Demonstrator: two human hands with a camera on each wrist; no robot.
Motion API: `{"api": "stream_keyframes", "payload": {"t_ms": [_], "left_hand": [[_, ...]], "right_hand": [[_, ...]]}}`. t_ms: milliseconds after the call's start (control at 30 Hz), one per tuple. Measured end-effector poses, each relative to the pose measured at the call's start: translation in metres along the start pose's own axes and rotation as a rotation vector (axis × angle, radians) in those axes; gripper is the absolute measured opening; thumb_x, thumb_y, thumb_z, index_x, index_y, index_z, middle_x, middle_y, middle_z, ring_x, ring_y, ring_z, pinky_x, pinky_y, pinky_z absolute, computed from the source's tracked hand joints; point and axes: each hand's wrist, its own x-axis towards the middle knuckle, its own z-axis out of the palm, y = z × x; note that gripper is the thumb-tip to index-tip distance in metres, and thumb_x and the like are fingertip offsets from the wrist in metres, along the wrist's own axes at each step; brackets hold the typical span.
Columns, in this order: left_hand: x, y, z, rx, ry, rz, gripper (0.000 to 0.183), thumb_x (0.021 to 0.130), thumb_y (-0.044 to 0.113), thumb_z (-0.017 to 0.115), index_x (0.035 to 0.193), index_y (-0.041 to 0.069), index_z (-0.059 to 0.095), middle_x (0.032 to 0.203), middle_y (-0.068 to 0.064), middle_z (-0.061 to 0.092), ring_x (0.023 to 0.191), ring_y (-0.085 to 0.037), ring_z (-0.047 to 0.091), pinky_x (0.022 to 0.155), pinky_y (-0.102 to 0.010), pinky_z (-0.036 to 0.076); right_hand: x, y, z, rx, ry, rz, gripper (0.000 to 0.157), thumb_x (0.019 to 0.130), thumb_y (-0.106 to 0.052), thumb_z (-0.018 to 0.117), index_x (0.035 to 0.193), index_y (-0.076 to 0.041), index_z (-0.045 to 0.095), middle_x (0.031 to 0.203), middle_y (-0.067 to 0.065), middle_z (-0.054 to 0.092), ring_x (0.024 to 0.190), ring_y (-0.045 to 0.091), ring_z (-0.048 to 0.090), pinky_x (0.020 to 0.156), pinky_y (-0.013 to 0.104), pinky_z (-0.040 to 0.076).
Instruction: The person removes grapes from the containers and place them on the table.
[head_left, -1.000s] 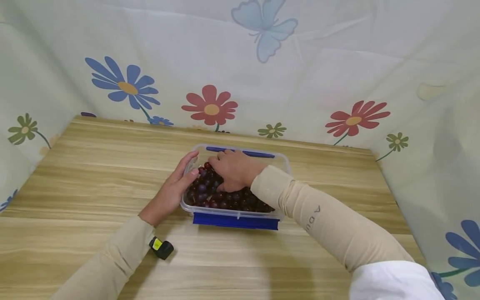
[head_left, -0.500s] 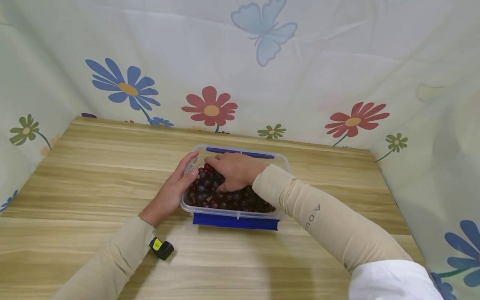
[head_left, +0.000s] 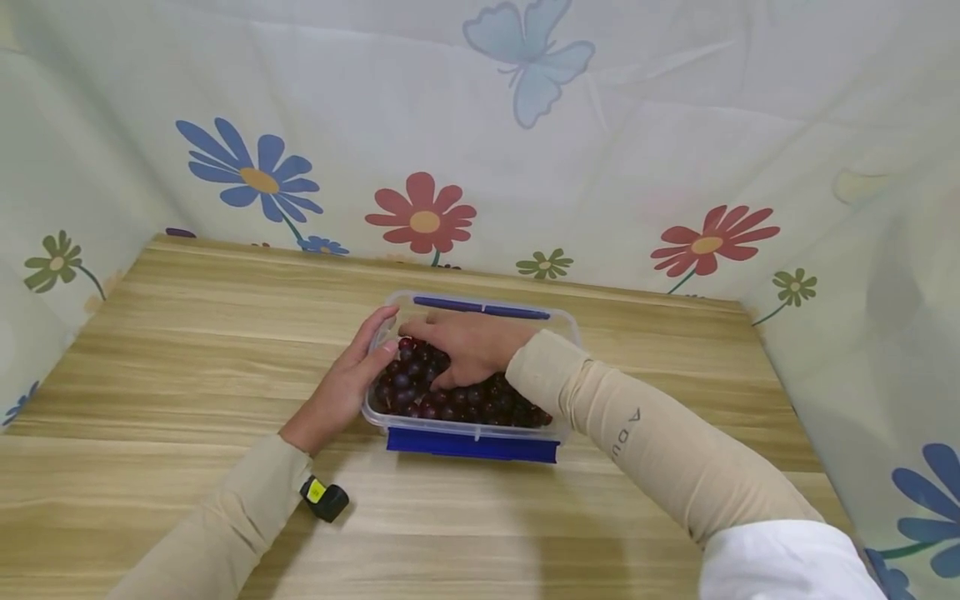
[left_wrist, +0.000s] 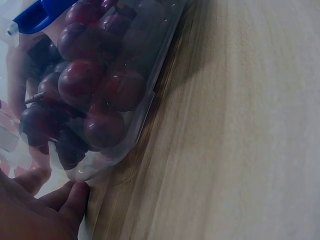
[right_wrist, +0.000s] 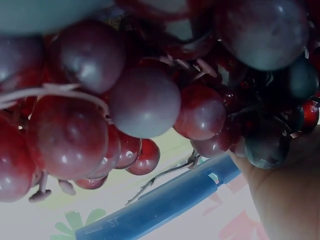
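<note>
A clear plastic container (head_left: 472,430) with blue clips sits on the table, holding dark red-purple grapes (head_left: 408,375). My left hand (head_left: 337,396) holds its left side, thumb at the rim; in the left wrist view the left fingers (left_wrist: 75,200) touch its outer wall by the lower corner. Inside the container my right hand (head_left: 472,346) grips the grapes from above, fingers toward the far left corner and thumb nearer the front. The right fingertips are hidden among the fruit. Close up in the right wrist view, grapes (right_wrist: 145,102) with stems surround the right hand.
The wood-grain table (head_left: 247,333) extends around the container. A curtain (head_left: 600,167) printed with flowers encloses the back and sides. A black device (head_left: 326,500) is strapped to the left wrist. One blue clip (right_wrist: 165,205) shows close up in the right wrist view.
My right hand has shifted slightly left and toward me in the container, its fingers reaching farther left. The left hand and the container stay in place.
</note>
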Motion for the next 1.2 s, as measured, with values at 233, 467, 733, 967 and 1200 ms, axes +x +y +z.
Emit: {"api": "stream_keyframes", "payload": {"t_ms": [233,467,733,967,1200], "left_hand": [[0.0023,-0.0025,0.0005,-0.013,0.007,0.009,0.053,0.114,0.036,0.034,0.165,0.036,0.020,0.176,-0.010,0.013,0.161,-0.042,0.014,0.125,-0.074,0.015],[0.0016,-0.0045,0.0009,-0.026,0.000,0.013,0.053,0.115,0.033,0.033,0.165,0.036,0.019,0.176,-0.010,0.012,0.162,-0.042,0.014,0.124,-0.074,0.016],[0.0002,-0.0022,0.0006,-0.025,-0.003,-0.005,0.053,0.115,0.036,0.031,0.165,0.038,0.018,0.177,-0.008,0.011,0.162,-0.042,0.014,0.124,-0.075,0.016],[0.0000,-0.0031,0.0012,-0.032,-0.005,-0.011,0.052,0.114,0.036,0.031,0.165,0.039,0.018,0.177,-0.007,0.011,0.161,-0.042,0.015,0.124,-0.075,0.016],[0.0004,-0.0037,0.0008,-0.024,-0.002,-0.013,0.053,0.114,0.038,0.031,0.165,0.039,0.018,0.177,-0.007,0.011,0.161,-0.041,0.016,0.123,-0.076,0.017]], "right_hand": [[0.0002,0.0028,-0.0003,-0.007,0.007,-0.051,0.082,0.093,-0.047,0.076,0.161,-0.025,0.036,0.160,0.002,0.051,0.147,0.020,0.050,0.125,0.041,0.039],[-0.0013,0.0018,-0.0013,-0.012,0.027,-0.080,0.078,0.093,-0.043,0.079,0.158,-0.026,0.041,0.155,0.001,0.057,0.143,0.019,0.054,0.123,0.041,0.041],[-0.0023,0.0025,-0.0019,-0.032,0.057,-0.097,0.078,0.090,-0.041,0.082,0.157,-0.028,0.043,0.150,0.001,0.061,0.138,0.019,0.058,0.121,0.041,0.044],[-0.0035,0.0003,-0.0027,-0.058,0.062,-0.102,0.078,0.090,-0.042,0.082,0.157,-0.026,0.044,0.150,0.003,0.060,0.137,0.021,0.059,0.120,0.041,0.045],[-0.0047,0.0006,-0.0028,-0.067,0.074,-0.112,0.077,0.091,-0.042,0.081,0.157,-0.026,0.044,0.148,0.004,0.062,0.135,0.021,0.060,0.119,0.041,0.046]]}}
